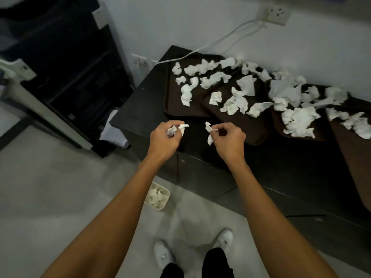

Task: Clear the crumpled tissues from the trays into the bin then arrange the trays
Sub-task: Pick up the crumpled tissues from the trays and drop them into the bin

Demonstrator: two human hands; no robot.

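Several dark brown trays lie overlapping on a black cabinet top [140, 109]; the leftmost tray [176, 105] and the ones to its right [255, 129] are strewn with several crumpled white tissues [186, 93]. My left hand [163, 140] grips a crumpled tissue [177, 129] just in front of the leftmost tray. My right hand [228, 140] pinches another tissue [209, 131] beside it. Both hands hover above the cabinet's front edge. A small cream bin [157, 195] stands on the floor below, partly hidden by my left forearm, with tissues inside.
A white cable [210, 44] runs from a wall socket [278, 15] down across the back of the leftmost tray. A dark printer-like machine [60, 77] stands to the left of the cabinet. My white shoes [163, 255] are on the grey floor.
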